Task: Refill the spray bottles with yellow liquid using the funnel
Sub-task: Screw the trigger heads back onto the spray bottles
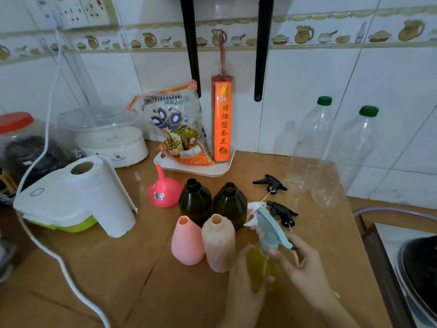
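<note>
STEP: cap the clear plastic spray bottle of yellow liquid (262, 268) — turn head straight, no cross-thread | L hand (246, 290) wraps bottle body, R hand (305, 268) pinches the pale-blue trigger spray head (269, 233) at its neck | LOOK: seems near full, upright, at 5 o'clock on brown counter (118, 268) | pink plastic funnel (163, 190) upside-down at 11 o'clock, two dark and two pinkish bottles btwn — all uncapped.

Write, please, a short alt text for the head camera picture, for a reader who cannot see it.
On a brown counter, a person's left hand grips a clear bottle of yellow liquid while the right hand holds its pale blue spray head. Behind stand two dark bottles and two pinkish bottles, all open, beside a pink funnel.
</note>
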